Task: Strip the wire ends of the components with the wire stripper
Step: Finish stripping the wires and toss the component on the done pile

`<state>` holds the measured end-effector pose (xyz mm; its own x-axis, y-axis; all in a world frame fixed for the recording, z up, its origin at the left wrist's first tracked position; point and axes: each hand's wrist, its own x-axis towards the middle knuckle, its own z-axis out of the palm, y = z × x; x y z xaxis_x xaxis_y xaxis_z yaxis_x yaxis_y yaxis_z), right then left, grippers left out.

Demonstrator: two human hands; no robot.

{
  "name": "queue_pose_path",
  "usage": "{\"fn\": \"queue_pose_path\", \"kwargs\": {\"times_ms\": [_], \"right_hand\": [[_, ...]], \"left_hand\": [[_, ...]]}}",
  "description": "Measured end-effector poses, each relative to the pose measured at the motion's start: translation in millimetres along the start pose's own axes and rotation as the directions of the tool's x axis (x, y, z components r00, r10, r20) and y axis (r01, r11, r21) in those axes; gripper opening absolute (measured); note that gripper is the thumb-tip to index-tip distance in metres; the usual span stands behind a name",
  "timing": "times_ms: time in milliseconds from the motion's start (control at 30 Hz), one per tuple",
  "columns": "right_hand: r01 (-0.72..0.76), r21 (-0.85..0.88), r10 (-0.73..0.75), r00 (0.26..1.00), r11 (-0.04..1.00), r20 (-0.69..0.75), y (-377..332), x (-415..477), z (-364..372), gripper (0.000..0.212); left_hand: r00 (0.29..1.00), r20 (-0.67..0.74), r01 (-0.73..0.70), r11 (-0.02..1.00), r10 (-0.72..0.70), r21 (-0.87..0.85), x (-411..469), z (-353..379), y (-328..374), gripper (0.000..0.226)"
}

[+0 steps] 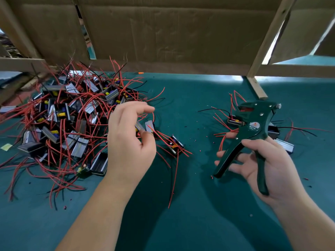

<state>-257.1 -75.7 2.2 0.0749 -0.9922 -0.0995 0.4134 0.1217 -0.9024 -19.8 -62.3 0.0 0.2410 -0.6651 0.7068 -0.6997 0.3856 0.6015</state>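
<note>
**Hands.** We see the left hand (pixel 128 140) raised over the table (pixel 190 205), its fingers curled. It pinches a small grey component (pixel 140 126) between thumb and fingertips, though blur hides the exact hold. The right hand (pixel 270 167) grips the green wire stripper (pixel 253 124). The thumb hooks over one handle, and the other handle lies across loosely extended fingers, so the two handles stand wide apart. The tool's head points toward the far edge.

**Surroundings.** Between the hands one loose component (pixel 176 144) lies on the green surface, trailing red wires. A large pile of components (pixel 68 115) with tangled red and black leads fills the far left part of the table. A smaller group (pixel 233 121) lies toward the right edge, behind the stripper. A cardboard wall (pixel 172 33) and a wooden post (pixel 257 86) stand along the far edge.
</note>
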Motion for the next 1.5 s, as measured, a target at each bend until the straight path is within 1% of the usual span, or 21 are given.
{"fn": "queue_pose_path", "kwargs": {"times_ms": [100,133,167,233,300,333,367,400,467,567,667,733,833,933,1067,1167,1200,1300,1367,1433,1500], "right_hand": [[-0.020,-0.001,0.020,1.000,1.000,0.014,0.5,-0.6,1.5,0.021],[-0.034,0.004,0.034,0.999,0.999,0.034,0.1,-0.8,2.3,0.018],[-0.050,0.012,0.049,0.997,0.999,0.057,-0.3,-1.3,3.6,0.020],[-0.090,0.034,0.085,0.989,0.995,0.121,-0.4,-3.2,5.8,0.035],[-0.143,0.048,0.132,0.974,0.989,0.187,1.0,-6.2,9.0,0.042],[-0.169,0.043,0.156,0.963,0.985,0.220,2.2,-8.1,10.9,0.045],[-0.194,0.033,0.180,0.952,0.980,0.248,3.7,-9.7,13.2,0.047],[-0.222,0.029,0.206,0.941,0.975,0.269,5.4,-11.1,15.3,0.049],[-0.271,0.026,0.251,0.921,0.962,0.298,8.9,-12.8,18.4,0.052],[-0.300,0.011,0.283,0.912,0.954,0.298,11.3,-12.9,20.8,0.054],[-0.308,0.012,0.291,0.910,0.951,0.296,11.5,-11.9,20.6,0.054],[-0.306,0.027,0.284,0.911,0.952,0.301,10.7,-11.6,20.2,0.055],[-0.307,0.050,0.276,0.908,0.950,0.315,10.2,-11.3,19.4,0.059],[-0.323,0.053,0.289,0.900,0.945,0.326,10.5,-11.0,19.5,0.063],[-0.348,0.054,0.312,0.891,0.936,0.329,14.2,-12.3,21.2,0.051],[-0.296,0.042,0.268,0.908,0.954,0.323,17.0,-13.8,22.1,0.035],[-0.285,0.054,0.251,0.907,0.957,0.338,17.3,-14.2,22.1,0.035],[-0.284,0.101,0.222,0.889,0.954,0.401,17.4,-14.2,22.2,0.052],[-0.285,0.083,0.227,0.883,0.955,0.412,17.7,-13.8,22.8,0.058],[-0.288,0.069,0.238,0.885,0.955,0.400,17.7,-13.2,23.5,0.059],[-0.268,0.080,0.220,0.901,0.960,0.373,16.2,-13.0,23.2,0.053]], "left_hand": [[0.974,0.049,0.215,0.972,-0.221,0.097,-2.4,0.9,-6.0,0.048],[0.960,0.081,0.257,0.961,-0.266,0.106,-3.1,1.4,-7.9,0.046],[0.950,0.133,0.268,0.957,-0.282,0.114,-3.5,1.7,-9.7,0.043],[0.917,0.316,0.202,0.966,-0.245,0.162,-5.0,3.3,-13.0,0.041],[0.828,0.528,0.049,0.962,-0.189,0.267,-7.4,7.7,-15.9,0.047],[0.786,0.590,-0.022,0.944,-0.188,0.329,-9.1,9.6,-16.4,0.049],[0.766,0.609,-0.057,0.921,-0.206,0.384,-10.5,10.5,-15.7,0.049],[0.765,0.600,-0.062,0.901,-0.233,0.429,-11.2,10.1,-15.0,0.047],[0.797,0.540,-0.042,0.866,-0.271,0.498,-11.2,6.9,-15.8,0.042],[0.834,0.427,0.039,0.809,-0.350,0.586,-8.3,0.3,-18.7,0.037],[0.872,0.353,0.058,0.787,-0.340,0.614,-5.4,-2.8,-18.5,0.038],[0.899,0.286,0.150,0.847,-0.331,0.509,-4.3,-3.2,-18.3,0.038],[0.909,0.220,0.298,0.920,-0.355,0.253,-3.2,-2.6,-20.4,0.032],[0.911,0.233,0.317,0.939,-0.340,0.131,-2.0,-1.2,-18.4,0.030],[0.920,0.267,0.281,0.958,-0.288,0.065,-2.1,1.2,-14.5,0.026],[0.910,0.340,0.223,0.971,-0.238,0.082,-3.2,1.7,-14.1,0.027],[0.907,0.361,0.198,0.976,-0.219,0.095,-3.3,1.9,-14.5,0.028],[0.903,0.394,0.140,0.985,-0.170,0.105,-3.2,2.1,-14.0,0.031],[0.899,0.410,0.125,0.987,-0.155,0.100,-2.7,2.0,-13.4,0.032],[0.880,0.450,0.100,0.986,-0.150,0.135,-1.1,0.5,-14.6,0.032],[0.847,0.511,0.042,0.976,-0.148,0.214,0.9,-3.2,-17.1,0.027]]}}
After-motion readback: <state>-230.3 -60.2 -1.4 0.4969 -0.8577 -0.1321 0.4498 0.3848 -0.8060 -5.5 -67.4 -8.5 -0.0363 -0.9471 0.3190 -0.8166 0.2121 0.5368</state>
